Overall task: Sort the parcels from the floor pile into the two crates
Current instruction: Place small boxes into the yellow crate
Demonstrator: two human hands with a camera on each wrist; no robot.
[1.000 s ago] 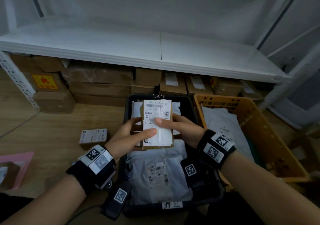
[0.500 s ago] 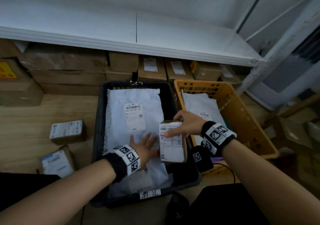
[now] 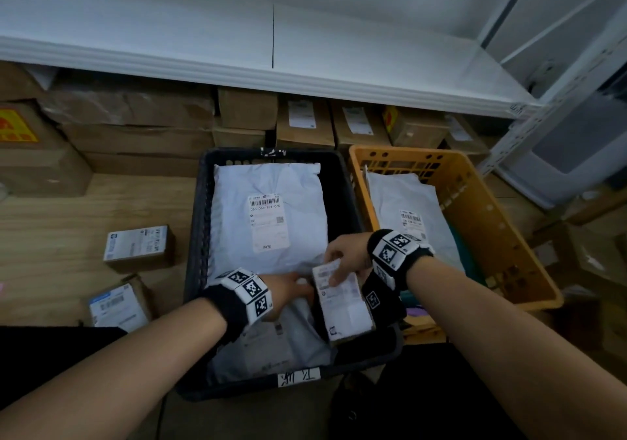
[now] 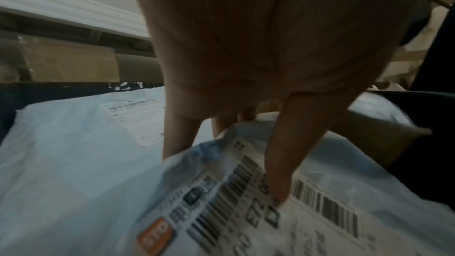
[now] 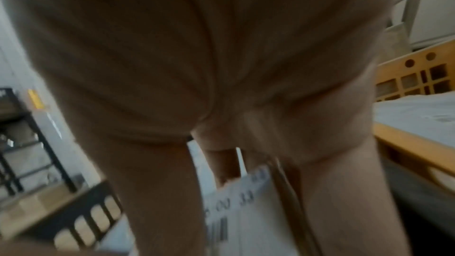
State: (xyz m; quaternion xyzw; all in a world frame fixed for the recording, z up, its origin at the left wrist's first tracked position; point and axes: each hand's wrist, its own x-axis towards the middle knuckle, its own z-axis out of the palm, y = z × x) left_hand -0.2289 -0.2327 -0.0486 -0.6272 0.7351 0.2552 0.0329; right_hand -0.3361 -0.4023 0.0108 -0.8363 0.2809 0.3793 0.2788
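Note:
My right hand point(image 3: 334, 266) grips the far end of a small cardboard box point(image 3: 342, 304) with a white label, low in the near right corner of the black crate point(image 3: 198, 222). In the right wrist view my right hand point(image 5: 246, 163) has its fingers round the box point(image 5: 246, 211). My left hand point(image 3: 302, 288) is just left of the box and pinches the edge of a grey poly mailer point(image 3: 271, 341). In the left wrist view, my left hand point(image 4: 226, 177) has its thumb on the label of the mailer point(image 4: 221, 221). A large white mailer point(image 3: 271, 202) fills the crate's far half. The orange crate point(image 3: 488, 208) on the right holds another white mailer point(image 3: 403, 202).
Two small labelled boxes point(image 3: 137, 246) point(image 3: 117, 305) lie on the wooden floor left of the black crate. Stacked cartons point(image 3: 135, 113) sit under a white shelf point(image 3: 271, 76) behind both crates. More cartons point(image 3: 583, 256) stand right of the orange crate.
Both hands held the small box above the black crate; the left hand let go. The right hand lowered the box into the near right corner, and the left hand took hold of the mailer.

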